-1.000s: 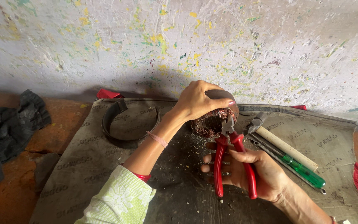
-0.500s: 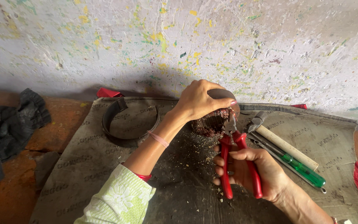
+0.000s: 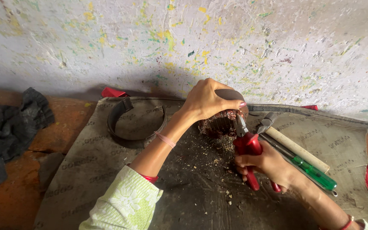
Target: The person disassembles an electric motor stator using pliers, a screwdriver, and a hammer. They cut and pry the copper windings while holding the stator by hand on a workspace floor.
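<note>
My left hand (image 3: 207,100) grips the top of a dark round part with copper windings (image 3: 221,121), which stands on a dirty grey mat (image 3: 86,162) close to the wall. My right hand (image 3: 265,164) squeezes the red handles of a pair of pliers (image 3: 248,147). The plier jaws point up into the windings at the part's right side. Crumbs and debris lie on the mat under the part.
A dark curved metal band (image 3: 122,121) lies on the mat to the left. A hammer with a wooden handle (image 3: 294,147) and a green-handled screwdriver (image 3: 314,172) lie right of the pliers. Black cloth (image 3: 9,127) sits at far left. A paint-speckled wall (image 3: 184,38) rises behind.
The plier handles were spread apart a second ago and are now squeezed together in my right hand. My left hand has stayed on the part.
</note>
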